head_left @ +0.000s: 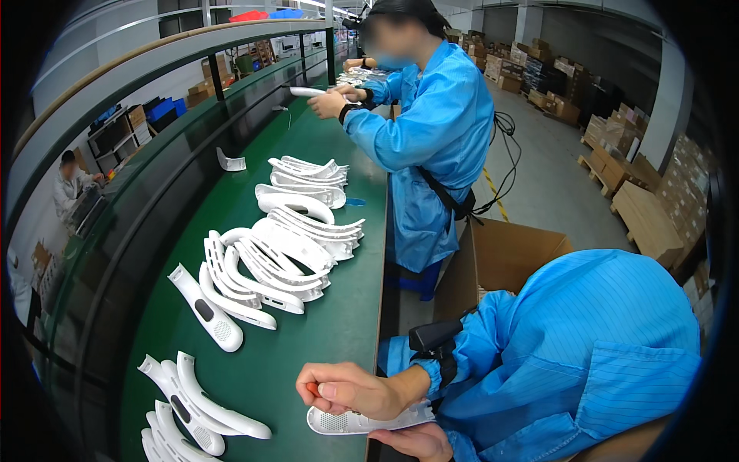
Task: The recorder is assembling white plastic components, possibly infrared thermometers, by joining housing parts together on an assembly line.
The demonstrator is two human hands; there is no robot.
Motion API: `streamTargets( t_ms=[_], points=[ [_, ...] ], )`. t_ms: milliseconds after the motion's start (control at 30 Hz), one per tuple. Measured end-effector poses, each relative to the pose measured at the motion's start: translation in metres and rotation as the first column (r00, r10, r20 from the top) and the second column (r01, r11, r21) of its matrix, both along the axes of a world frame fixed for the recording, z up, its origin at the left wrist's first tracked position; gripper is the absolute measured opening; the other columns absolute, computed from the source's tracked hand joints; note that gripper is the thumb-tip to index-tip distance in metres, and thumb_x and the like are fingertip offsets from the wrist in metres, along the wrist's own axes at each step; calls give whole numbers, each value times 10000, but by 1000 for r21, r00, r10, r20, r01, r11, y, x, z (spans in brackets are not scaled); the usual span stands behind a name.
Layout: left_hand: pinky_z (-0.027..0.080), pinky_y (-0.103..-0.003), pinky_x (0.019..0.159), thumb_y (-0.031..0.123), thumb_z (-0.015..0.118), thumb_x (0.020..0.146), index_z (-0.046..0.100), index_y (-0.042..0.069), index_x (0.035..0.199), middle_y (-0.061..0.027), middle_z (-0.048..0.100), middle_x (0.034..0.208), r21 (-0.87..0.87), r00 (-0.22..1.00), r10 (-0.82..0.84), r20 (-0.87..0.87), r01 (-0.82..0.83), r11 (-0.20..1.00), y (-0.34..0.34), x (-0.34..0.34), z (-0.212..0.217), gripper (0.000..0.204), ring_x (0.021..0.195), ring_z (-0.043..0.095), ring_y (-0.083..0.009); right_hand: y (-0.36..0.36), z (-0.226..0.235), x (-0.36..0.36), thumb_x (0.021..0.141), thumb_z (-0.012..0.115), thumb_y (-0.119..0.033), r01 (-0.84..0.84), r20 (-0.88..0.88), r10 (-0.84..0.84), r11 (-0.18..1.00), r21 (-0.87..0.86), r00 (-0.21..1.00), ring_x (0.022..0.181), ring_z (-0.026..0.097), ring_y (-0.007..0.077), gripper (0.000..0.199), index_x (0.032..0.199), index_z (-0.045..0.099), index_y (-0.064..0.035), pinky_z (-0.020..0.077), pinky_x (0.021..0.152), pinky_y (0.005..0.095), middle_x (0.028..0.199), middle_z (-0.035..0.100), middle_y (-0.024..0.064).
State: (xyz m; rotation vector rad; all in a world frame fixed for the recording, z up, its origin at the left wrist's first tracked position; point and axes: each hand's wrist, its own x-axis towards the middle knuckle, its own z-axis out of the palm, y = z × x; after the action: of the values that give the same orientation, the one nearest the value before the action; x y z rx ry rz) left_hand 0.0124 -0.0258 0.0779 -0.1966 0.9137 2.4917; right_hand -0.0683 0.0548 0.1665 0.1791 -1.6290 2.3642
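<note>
My right hand is curled into a fist around a small red thing. Only its end shows, so its kind is hidden. Directly below that fist is a white plastic shell, long and curved, with a patch of small holes at its rounded end and its ribbed inner side upward. My left hand supports the shell from beneath, near the table's edge. Whether the red thing touches the shell cannot be seen.
On the green table lie several white shells, in a long row and in a nearer group. A co-worker in blue stands farther along, holding a white part. An open cardboard box stands beside me.
</note>
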Motion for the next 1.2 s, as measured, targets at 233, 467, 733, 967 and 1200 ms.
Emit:
streamTargets(
  t_ms=[233, 467, 733, 967, 1200],
  points=[
    [205, -445, 1130, 601, 267, 952, 174, 81, 1484, -108, 226, 1523, 0, 1000, 9, 19, -9, 1000, -2, 0, -3, 749, 1384, 252, -309, -1, 2, 0, 947, 379, -215, -11, 7, 11, 999, -43, 1000, 586, 305, 27, 193, 943, 455, -38, 267, 518, 192, 730, 373, -33],
    [215, -442, 1128, 596, 259, 954, 173, 79, 1484, -110, 227, 1522, -14, 1000, 8, 9, -8, 1000, -2, 0, -3, 745, 1382, 254, -308, -1, 0, 2, 942, 382, -229, 4, 10, -3, 999, -41, 1000, 591, 320, 27, 205, 942, 459, -39, 275, 523, 195, 722, 376, -33],
    [243, -450, 1115, 623, 262, 942, 175, 90, 1484, -106, 244, 1515, -42, 1000, -15, 16, 15, 999, -4, 0, 1, 766, 1369, 279, -312, 0, 1, 0, 945, 385, -244, 20, -10, -20, 1000, -15, 1000, 592, 317, 31, 217, 940, 455, -38, 276, 524, 195, 718, 373, -32],
    [235, -454, 1119, 634, 256, 938, 172, 98, 1485, -104, 233, 1519, -57, 1000, -9, -23, 8, 998, -5, 0, -2, 771, 1372, 273, -312, -2, -1, 1, 951, 383, -251, 27, -4, -27, 998, -49, 1000, 582, 321, 30, 229, 948, 452, -32, 280, 520, 195, 713, 376, -30],
    [254, -454, 1109, 637, 250, 938, 164, 98, 1487, -103, 234, 1518, -92, 1000, -15, -8, 14, 996, -3, 1, 10, 774, 1366, 284, -314, 2, 1, 0, 954, 387, -259, 42, -10, -42, 998, -56, 999, 572, 321, 30, 238, 946, 454, -31, 278, 514, 195, 712, 383, -26]
  ],
)
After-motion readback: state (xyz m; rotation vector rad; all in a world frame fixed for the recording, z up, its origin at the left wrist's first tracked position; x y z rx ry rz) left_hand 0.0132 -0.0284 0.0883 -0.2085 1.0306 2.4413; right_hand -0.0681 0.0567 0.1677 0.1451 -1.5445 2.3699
